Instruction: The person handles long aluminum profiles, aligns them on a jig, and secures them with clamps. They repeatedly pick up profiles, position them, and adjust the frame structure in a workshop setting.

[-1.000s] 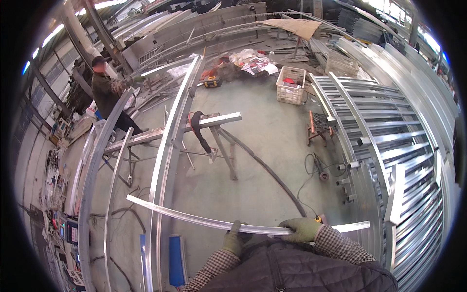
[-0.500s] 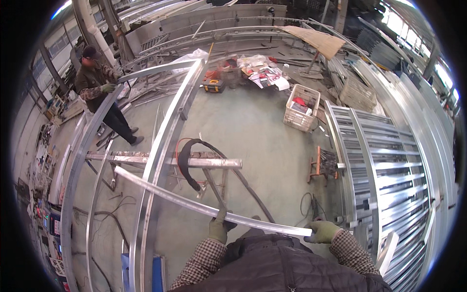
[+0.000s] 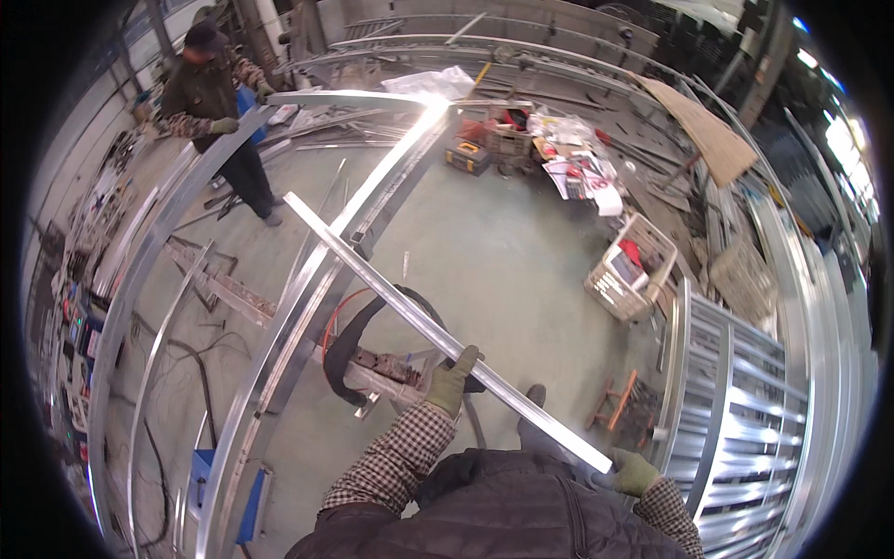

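A long, straight metal bar [image 3: 391, 296] is held between both my gloved hands, slanting from near right to far left. My left hand [image 3: 454, 382], in a green glove, wraps round it partway along. Its near end is gripped by my right hand [image 3: 633, 472], whose fingers are partly hidden behind the bar. The far part of the bar passes over a large metal frame [image 3: 372, 186] of square tubing. At the frame's far left side a person [image 3: 221, 112] in gloves and a dark vest has hands on the tubing.
Under the frame runs a rusty support beam [image 3: 228, 287] with a black hose [image 3: 346, 359] draped over it. A white crate [image 3: 633, 265], a toolbox [image 3: 467, 156] and an orange stand [image 3: 616, 399] are on the floor. Slatted metal panels [image 3: 736, 391] are stacked at the right.
My view has tilted and shifted. The bar has swung so its far end points farther away across the frame. My left hand has moved right and farther out. Both hands keep their hold.
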### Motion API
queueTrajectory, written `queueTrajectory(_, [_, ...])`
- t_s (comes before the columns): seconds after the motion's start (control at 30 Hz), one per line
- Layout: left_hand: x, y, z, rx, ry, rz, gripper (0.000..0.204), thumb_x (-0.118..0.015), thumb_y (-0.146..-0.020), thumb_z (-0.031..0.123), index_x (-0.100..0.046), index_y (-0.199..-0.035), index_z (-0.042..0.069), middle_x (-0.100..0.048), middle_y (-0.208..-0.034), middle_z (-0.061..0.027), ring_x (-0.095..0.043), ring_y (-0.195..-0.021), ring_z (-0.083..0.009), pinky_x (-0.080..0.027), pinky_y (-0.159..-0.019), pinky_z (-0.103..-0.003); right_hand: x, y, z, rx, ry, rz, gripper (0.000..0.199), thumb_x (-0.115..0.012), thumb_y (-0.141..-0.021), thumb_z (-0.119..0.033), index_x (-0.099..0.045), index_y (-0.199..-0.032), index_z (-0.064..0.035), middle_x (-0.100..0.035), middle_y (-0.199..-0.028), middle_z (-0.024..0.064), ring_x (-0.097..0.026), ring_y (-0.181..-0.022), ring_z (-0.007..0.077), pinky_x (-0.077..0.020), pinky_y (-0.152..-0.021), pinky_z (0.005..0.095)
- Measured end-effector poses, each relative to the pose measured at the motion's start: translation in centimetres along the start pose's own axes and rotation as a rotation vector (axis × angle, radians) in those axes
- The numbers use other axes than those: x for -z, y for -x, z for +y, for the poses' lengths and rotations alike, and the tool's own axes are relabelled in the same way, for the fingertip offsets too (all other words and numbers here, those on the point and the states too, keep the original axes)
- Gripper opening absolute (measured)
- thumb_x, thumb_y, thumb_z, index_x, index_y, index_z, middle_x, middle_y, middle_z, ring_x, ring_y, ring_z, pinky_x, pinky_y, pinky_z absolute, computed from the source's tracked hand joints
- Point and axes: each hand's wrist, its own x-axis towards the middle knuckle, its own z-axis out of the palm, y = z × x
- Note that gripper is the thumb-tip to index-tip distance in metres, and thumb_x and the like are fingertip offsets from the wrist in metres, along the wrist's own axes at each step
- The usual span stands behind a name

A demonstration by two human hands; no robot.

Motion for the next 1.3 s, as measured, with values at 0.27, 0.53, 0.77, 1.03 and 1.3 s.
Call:
queueTrajectory(0.27, [-9.4, -9.8, 4.4, -0.022, -0.021, 0.114, 0.058, -0.080, -0.101, 0.046, -0.066, -0.130, -0.002, -0.074, -0.103, -0.0084, -0.073, -0.085, -0.0182, -0.063, -0.081, -0.032, 18.4, -11.7, -4.3, 0.295, 0.197, -0.025, 0.058, -0.083, -0.093, -0.039, -0.071, -0.138, -0.0047, -0.080, -0.106, 0.0125, -0.076, -0.092, 0.0227, -0.0600, -0.088, 0.0375])
queueTrajectory(0.53, [-15.2, -16.1, 5.9, -0.031, 0.149, 0.082, 0.059, -0.082, -0.102, 0.039, -0.063, -0.138, -0.004, -0.072, -0.119, -0.0098, -0.072, -0.107, -0.0196, -0.063, -0.093, -0.036, 27.4, -22.8, -12.5, 0.265, 0.059, -0.354, 0.072, -0.084, -0.093, -0.038, -0.060, -0.147, 0.0026, -0.079, -0.104, 0.0116, -0.075, -0.094, 0.0226, -0.0601, -0.090, 0.0367])
queueTrajectory(0.77, [-14.7, -28.1, 13.8, -0.115, 0.121, 0.352, 0.052, -0.087, -0.098, 0.039, -0.069, -0.125, -0.002, -0.071, -0.107, -0.0064, -0.068, -0.095, -0.0165, -0.058, -0.082, -0.032, 34.3, -30.2, -23.4, 0.384, 0.121, -0.258, 0.072, -0.085, -0.094, -0.035, -0.058, -0.147, 0.0052, -0.076, -0.120, 0.0173, -0.073, -0.107, 0.0218, -0.0593, -0.097, 0.0360])
queueTrajectory(1.03, [-9.2, -39.0, 26.3, -0.184, 0.063, 0.481, 0.057, -0.085, -0.099, 0.038, -0.066, -0.133, -0.005, -0.072, -0.111, -0.0063, -0.068, -0.096, -0.0169, -0.058, -0.083, -0.031, 38.7, -33.4, -40.5, 0.383, 0.051, -0.358, 0.066, -0.083, -0.099, -0.029, -0.057, -0.151, 0.0016, -0.076, -0.111, 0.0104, -0.070, -0.088, 0.0124, -0.0579, -0.075, 0.0288])
queueTrajectory(1.3, [-1.4, -42.0, 36.2, -0.476, -0.663, 0.549, 0.080, -0.084, -0.093, 0.049, -0.058, -0.149, -0.001, -0.068, -0.140, -0.0213, -0.068, -0.124, -0.0329, -0.055, -0.108, -0.041, 36.7, -41.9, -58.2, 0.455, -0.114, -0.482, 0.055, -0.079, -0.100, -0.025, -0.062, -0.146, -0.0007, -0.073, -0.106, 0.0045, -0.067, -0.080, 0.0112, -0.0558, -0.065, 0.0288])
